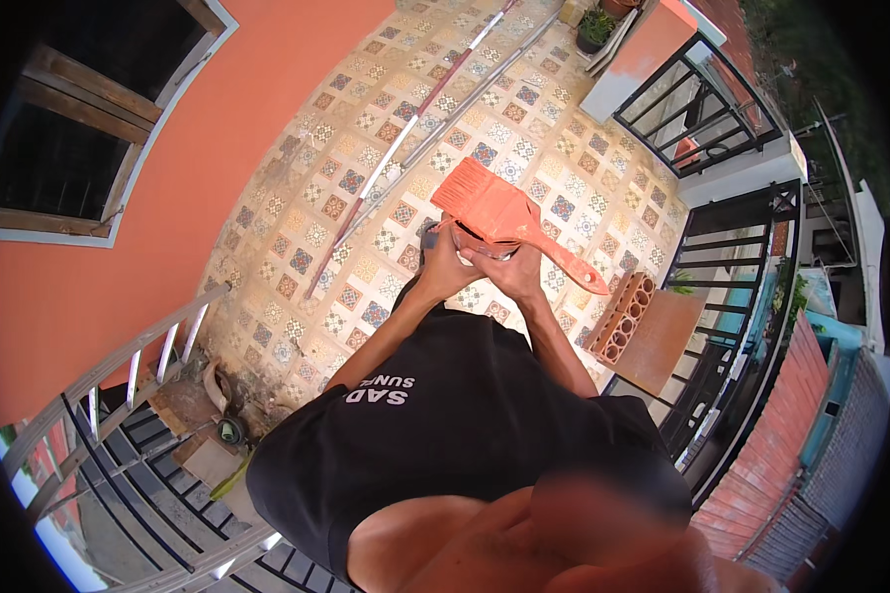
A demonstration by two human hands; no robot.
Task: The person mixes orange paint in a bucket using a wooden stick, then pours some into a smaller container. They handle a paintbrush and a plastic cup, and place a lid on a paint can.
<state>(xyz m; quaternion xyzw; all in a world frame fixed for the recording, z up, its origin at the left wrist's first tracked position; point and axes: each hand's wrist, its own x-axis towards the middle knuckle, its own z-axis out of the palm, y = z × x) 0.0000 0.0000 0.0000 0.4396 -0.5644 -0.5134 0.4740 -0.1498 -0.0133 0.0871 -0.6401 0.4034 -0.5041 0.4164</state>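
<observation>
Brush: I have a wide, flat paintbrush coated in orange [494,210] at mid-frame, lying slantwise over the container, bristles toward the upper left, handle with a hole in its end toward the lower right.
Container: small, see-through, orange-stained vessel [481,244], directly under the brush and partly hidden by it, held up in front of the body.
Left hand: bare [447,267], grip closed on the container's left side.
Right hand: bare [514,271], grip closed on the container's right side, thumb toward the left hand; I cannot tell whether its hidden fingers also touch the brush.
Shirt: black cloth with white lettering [455,395], below the hands in my view.
Floor: patterned multicoloured tiles [351,296], beneath and beyond the hands.
Poles: one long red-and-white pole [420,111] and slim grey metal poles [472,87], lying slantwise on the floor, beyond the left hand.
Blocks: reddish clay pieces with round holes [625,321], right of the hands, next to a flat brown panel [665,341].
Gate: black metal bars [727,259], farther right.
Wall: orange, smooth [242,109], on the left, with a wooden-framed window [94,109].
Railing: pale metal [158,331], lower left.
</observation>
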